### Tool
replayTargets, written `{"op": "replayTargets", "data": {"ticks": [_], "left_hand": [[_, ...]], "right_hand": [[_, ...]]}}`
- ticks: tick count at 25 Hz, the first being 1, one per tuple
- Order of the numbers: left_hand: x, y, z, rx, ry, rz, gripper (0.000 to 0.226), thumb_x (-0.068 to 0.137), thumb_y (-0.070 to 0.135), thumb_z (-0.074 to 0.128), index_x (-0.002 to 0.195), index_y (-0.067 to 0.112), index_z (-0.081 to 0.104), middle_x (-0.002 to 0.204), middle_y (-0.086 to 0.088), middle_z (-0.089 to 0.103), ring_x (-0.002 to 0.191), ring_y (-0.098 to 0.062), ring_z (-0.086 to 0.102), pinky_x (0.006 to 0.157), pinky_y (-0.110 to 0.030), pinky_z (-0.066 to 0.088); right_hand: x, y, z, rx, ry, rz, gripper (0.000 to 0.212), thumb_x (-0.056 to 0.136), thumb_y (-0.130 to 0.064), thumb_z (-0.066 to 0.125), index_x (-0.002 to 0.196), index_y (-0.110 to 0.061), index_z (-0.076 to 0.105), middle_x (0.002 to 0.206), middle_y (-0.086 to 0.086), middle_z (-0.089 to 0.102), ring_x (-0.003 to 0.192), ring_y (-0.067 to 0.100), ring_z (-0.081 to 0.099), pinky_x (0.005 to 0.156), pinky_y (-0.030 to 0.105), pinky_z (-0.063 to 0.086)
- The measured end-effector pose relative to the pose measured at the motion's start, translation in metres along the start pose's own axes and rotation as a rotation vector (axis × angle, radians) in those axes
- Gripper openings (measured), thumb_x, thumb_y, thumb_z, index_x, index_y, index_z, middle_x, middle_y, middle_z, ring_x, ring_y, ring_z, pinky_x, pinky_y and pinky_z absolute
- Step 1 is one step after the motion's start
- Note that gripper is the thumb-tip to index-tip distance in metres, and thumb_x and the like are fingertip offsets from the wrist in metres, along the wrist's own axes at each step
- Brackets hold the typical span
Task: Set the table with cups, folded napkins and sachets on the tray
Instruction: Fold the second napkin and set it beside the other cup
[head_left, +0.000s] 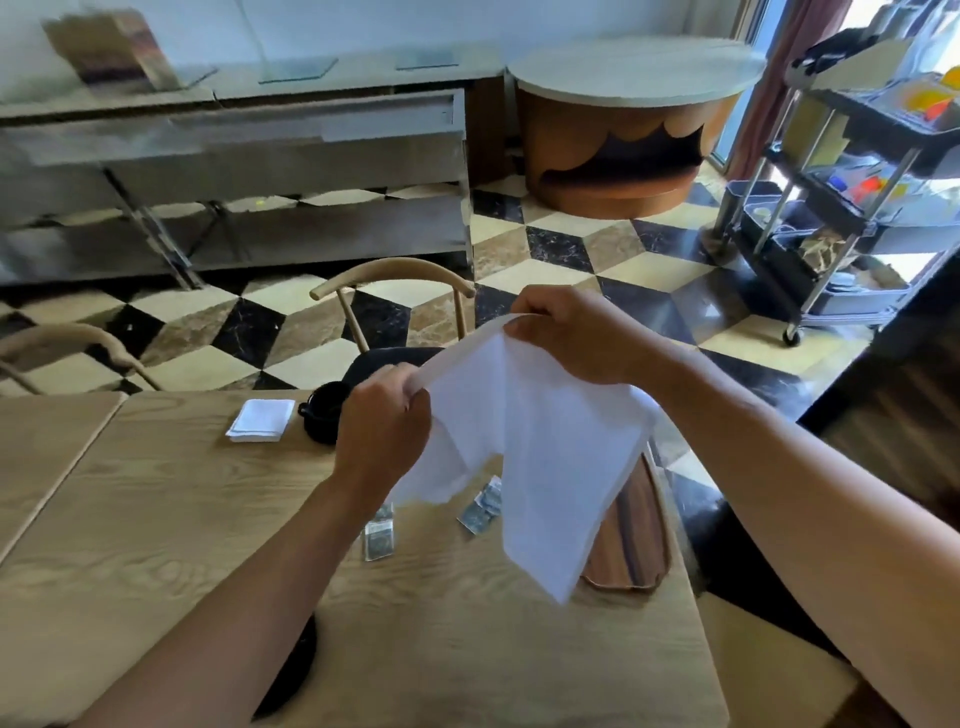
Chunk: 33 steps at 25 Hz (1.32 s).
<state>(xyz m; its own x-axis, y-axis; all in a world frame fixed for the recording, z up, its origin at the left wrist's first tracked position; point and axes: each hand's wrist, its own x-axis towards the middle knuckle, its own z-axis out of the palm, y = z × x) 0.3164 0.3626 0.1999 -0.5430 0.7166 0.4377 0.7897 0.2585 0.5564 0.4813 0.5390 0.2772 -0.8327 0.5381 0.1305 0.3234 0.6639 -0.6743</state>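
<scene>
A white cloth napkin (540, 467) hangs unfolded in the air above the wooden table (156, 519). My left hand (382, 421) pinches one end of its top edge and my right hand (566, 332) pinches the other end, higher up. A folded white napkin (260, 420) lies on the table at the far side, beside a black cup (322, 415) partly hidden by my left hand. Two sachets (378, 532) (480, 509) lie on the table under the hanging cloth. A brown wooden tray (631, 535) sits at the right, mostly covered by the napkin.
Two wooden chairs (395, 291) (67, 348) stand behind the table on a checkered floor. A steel counter (234, 182) runs along the back, a round cabinet (623, 145) at back centre, and a wheeled service cart (841, 208) at the right.
</scene>
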Motion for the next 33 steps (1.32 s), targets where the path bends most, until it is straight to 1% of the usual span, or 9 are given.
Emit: {"op": "replayTargets", "data": {"ticks": [5,10,12,14,15,19,25,31,33], "left_hand": [[-0.002,-0.015,-0.028,0.072,0.041,-0.116,0.03,0.092,0.016,0.052,0.067,0.032,0.053,0.063,0.014,0.057,0.064,-0.004,0.055,0.053,-0.026,0.032],[0.021,-0.033,-0.071,-0.315,-0.231,-0.089,0.016,0.098,0.034,0.063,0.092,0.035,0.077,0.086,0.014,0.075,0.075,0.001,0.067,0.064,-0.012,0.05],[0.036,-0.043,-0.084,-0.333,-0.24,-0.057,0.018,0.1,0.039,0.058,0.097,0.036,0.076,0.088,0.006,0.076,0.078,-0.011,0.07,0.071,-0.024,0.054],[0.053,-0.051,-0.093,-0.376,-0.315,-0.095,0.025,0.101,0.044,0.054,0.107,0.03,0.075,0.096,-0.008,0.075,0.09,-0.035,0.07,0.078,-0.048,0.055],[0.058,-0.055,-0.096,-0.383,-0.342,-0.088,0.028,0.101,0.044,0.053,0.108,0.028,0.075,0.098,-0.006,0.075,0.092,-0.032,0.07,0.081,-0.048,0.055],[0.071,-0.062,-0.104,-0.343,-0.295,-0.006,0.016,0.096,0.04,0.062,0.096,0.034,0.077,0.09,0.008,0.076,0.083,-0.002,0.069,0.074,-0.015,0.052],[0.087,-0.084,-0.108,-0.422,-0.172,-0.151,0.007,0.076,0.018,0.082,0.083,0.017,0.081,0.075,-0.004,0.077,0.064,-0.027,0.064,0.061,-0.027,0.058],[0.163,-0.088,-0.1,-0.233,-0.149,-0.147,0.004,0.088,0.014,0.077,0.085,0.018,0.078,0.085,-0.013,0.074,0.061,-0.004,0.064,0.058,-0.013,0.05],[0.195,-0.085,-0.109,-0.227,-0.058,-0.141,0.009,0.09,0.017,0.076,0.095,0.01,0.078,0.094,-0.018,0.075,0.077,-0.022,0.07,0.073,-0.029,0.057]], "right_hand": [[0.008,0.026,-0.034,-0.091,0.052,-0.038,0.022,0.098,-0.038,0.062,0.091,-0.02,0.072,0.085,-0.004,0.069,0.076,0.01,0.062,0.059,0.021,0.046],[0.009,0.052,-0.051,-0.085,0.122,-0.049,0.022,0.082,-0.044,0.08,0.073,-0.024,0.072,0.068,-0.012,0.068,0.067,0.004,0.059,0.053,0.012,0.041],[0.005,0.059,-0.06,-0.13,0.048,-0.087,0.024,0.076,-0.046,0.085,0.068,-0.03,0.069,0.062,-0.022,0.063,0.06,-0.002,0.054,0.054,0.01,0.038],[0.001,0.066,-0.065,-0.213,-0.041,-0.106,0.024,0.077,-0.046,0.085,0.069,-0.03,0.069,0.059,-0.015,0.06,0.056,-0.001,0.05,0.053,0.012,0.038],[0.0,0.07,-0.067,-0.247,-0.081,-0.101,0.023,0.079,-0.044,0.084,0.072,-0.026,0.071,0.06,-0.009,0.06,0.055,0.0,0.048,0.054,0.014,0.038],[-0.013,0.084,-0.075,-0.25,-0.222,0.005,0.01,0.084,-0.033,0.081,0.078,-0.029,0.074,0.069,-0.008,0.067,0.056,0.0,0.049,0.058,0.017,0.043],[-0.015,0.102,-0.087,-0.237,-0.327,0.124,0.023,0.084,-0.033,0.083,0.066,-0.034,0.068,0.056,-0.022,0.06,0.049,-0.002,0.048,0.052,0.014,0.039],[0.044,0.107,-0.111,-0.379,0.136,0.157,0.019,0.086,-0.03,0.082,0.086,-0.011,0.078,0.073,0.003,0.069,0.064,0.019,0.059,0.061,0.028,0.045],[0.064,0.104,-0.122,-0.323,0.375,0.166,0.021,0.085,-0.029,0.082,0.086,-0.008,0.079,0.072,0.005,0.07,0.063,0.022,0.062,0.059,0.027,0.044]]}}
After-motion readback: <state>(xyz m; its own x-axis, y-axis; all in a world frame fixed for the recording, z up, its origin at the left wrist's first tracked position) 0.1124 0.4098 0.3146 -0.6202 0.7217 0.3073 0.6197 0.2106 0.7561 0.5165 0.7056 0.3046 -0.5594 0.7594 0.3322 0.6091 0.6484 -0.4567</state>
